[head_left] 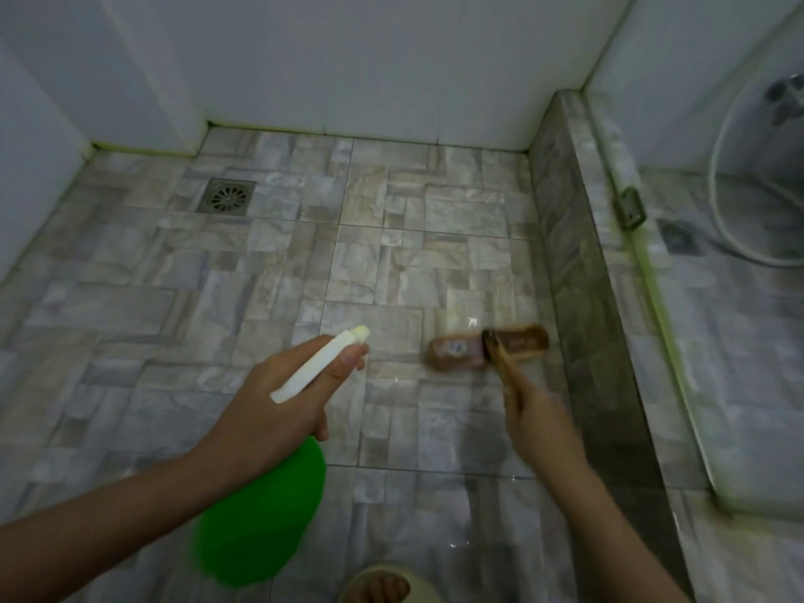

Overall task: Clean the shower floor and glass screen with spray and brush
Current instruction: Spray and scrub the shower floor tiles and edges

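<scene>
Stone-patterned shower floor (391, 254) tiles spread out from a square drain (226, 195) at far left. Nearer us than the drain, our left hand (269, 398) curls round the trigger of a green spray bottle (261, 515); right of the drain, our right hand (539, 424) grips a brown brush (513, 341), its head on the tiles beside the kerb (578, 276) carrying the glass screen (739, 341). Wet sheen underfoot could make us slip, we judge; the brush's small sticker (454, 349) is too blurred to read.
</scene>
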The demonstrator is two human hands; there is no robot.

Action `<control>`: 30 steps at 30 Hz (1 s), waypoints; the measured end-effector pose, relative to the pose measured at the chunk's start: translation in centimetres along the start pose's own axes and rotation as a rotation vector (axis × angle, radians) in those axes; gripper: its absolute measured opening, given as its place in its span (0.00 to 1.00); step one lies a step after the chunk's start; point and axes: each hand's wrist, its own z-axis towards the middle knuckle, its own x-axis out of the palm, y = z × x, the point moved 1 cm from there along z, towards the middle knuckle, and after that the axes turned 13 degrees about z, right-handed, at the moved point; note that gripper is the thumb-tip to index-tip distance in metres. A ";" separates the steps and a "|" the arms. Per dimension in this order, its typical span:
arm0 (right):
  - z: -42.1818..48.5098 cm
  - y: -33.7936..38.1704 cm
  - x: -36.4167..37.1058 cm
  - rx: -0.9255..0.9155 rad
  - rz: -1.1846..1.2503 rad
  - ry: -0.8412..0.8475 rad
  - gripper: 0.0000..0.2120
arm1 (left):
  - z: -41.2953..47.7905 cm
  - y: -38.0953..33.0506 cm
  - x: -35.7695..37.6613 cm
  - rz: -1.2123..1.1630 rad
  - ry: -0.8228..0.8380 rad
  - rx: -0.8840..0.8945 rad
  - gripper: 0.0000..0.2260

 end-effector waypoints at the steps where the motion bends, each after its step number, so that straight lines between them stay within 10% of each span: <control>1: 3.2 0.6 0.0 -0.016 0.008 -0.023 0.28 | 0.3 -0.2 0.1 0.011 -0.001 0.007 0.18; 30: 16.3 7.8 -0.3 -0.143 -0.092 0.086 0.25 | 6.6 0.1 -5.3 -0.031 -0.117 -0.042 0.14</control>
